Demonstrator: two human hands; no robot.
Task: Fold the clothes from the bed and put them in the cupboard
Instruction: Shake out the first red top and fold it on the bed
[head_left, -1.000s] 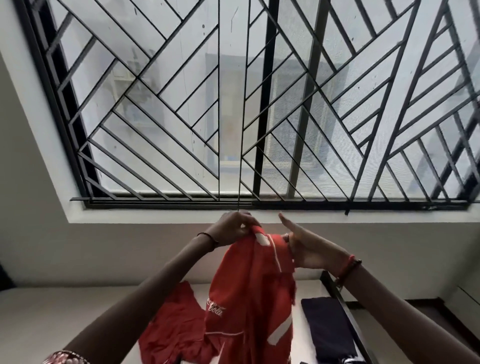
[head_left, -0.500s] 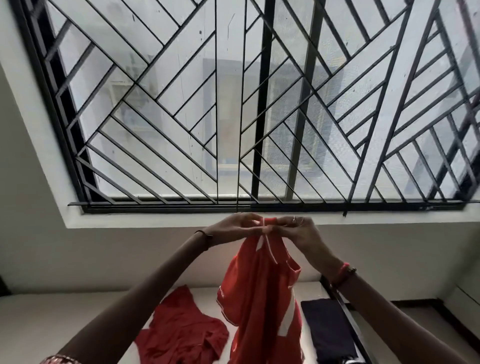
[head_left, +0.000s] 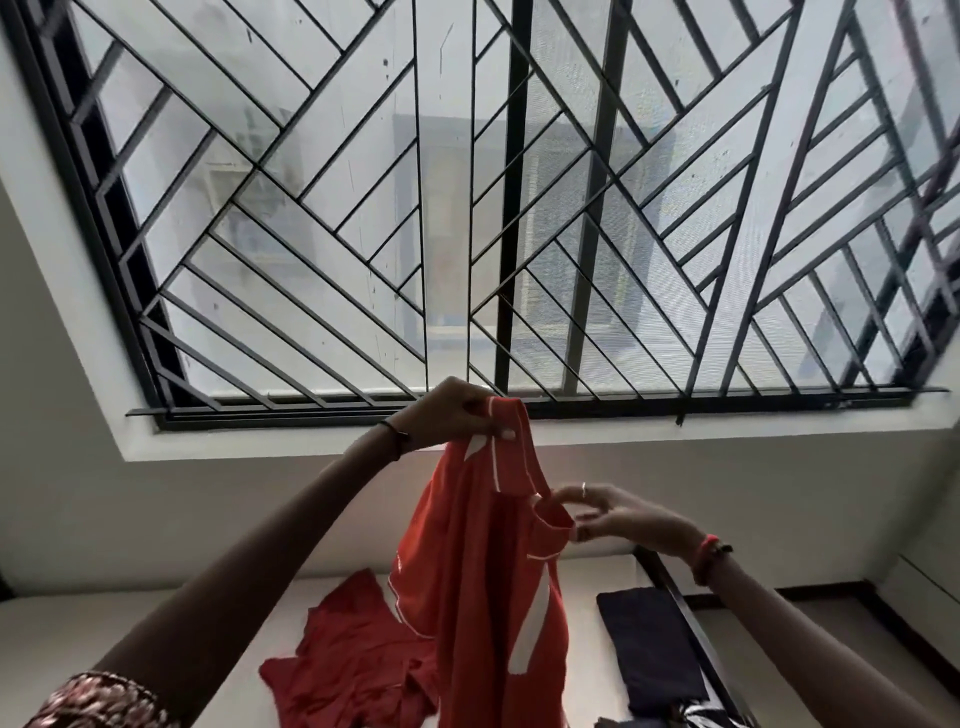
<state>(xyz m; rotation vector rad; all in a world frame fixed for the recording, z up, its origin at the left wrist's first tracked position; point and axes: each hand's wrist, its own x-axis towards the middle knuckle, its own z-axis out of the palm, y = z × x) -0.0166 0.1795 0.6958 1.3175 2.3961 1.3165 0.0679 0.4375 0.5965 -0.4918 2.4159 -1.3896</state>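
A red shirt with white stripes (head_left: 478, 561) hangs in the air in front of me. My left hand (head_left: 452, 415) grips its top edge, raised to the level of the window sill. Lower and to the right, my right hand (head_left: 618, 514) pinches the shirt's collar with thumb and fingers. The shirt's lower part runs out of the frame at the bottom. Beneath it, the pale bed (head_left: 156, 623) carries a crumpled red garment (head_left: 353, 660) at the centre and a folded dark blue garment (head_left: 649, 644) to the right.
A large window with a black diagonal grille (head_left: 493, 208) fills the wall ahead. The bed's dark frame rail (head_left: 680, 608) runs along its right side, with floor beyond it. A striped black-and-white cloth (head_left: 701, 714) shows at the bottom edge.
My hands were together at the shirt's top; now my right hand has dropped down and right to the collar. My left hand still holds the top edge up.
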